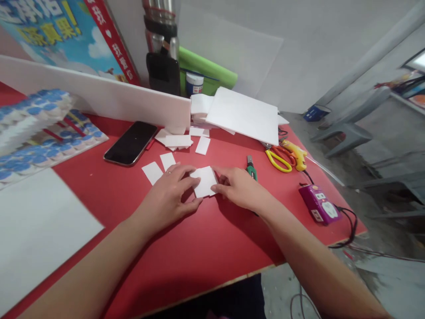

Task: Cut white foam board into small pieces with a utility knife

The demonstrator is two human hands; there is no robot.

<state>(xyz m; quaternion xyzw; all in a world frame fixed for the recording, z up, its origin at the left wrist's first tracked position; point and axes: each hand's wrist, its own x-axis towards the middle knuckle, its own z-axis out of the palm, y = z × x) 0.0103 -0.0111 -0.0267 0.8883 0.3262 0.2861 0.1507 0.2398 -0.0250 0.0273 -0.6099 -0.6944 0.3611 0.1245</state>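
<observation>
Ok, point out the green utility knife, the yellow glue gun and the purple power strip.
Green utility knife [252, 173]: head view, on the handle.
Yellow glue gun [299, 157]: head view, on the body.
Purple power strip [315, 199]: head view, on the casing.

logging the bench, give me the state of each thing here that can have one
phone: lying flat, screen dark
utility knife: lying down, blade out
glue gun: lying on its side, cord attached
power strip: cable plugged in at one end
green roll: partly rolled, leaning at the wall
white pieces: held between both hands
blue-labelled jar: upright, lid on
</observation>
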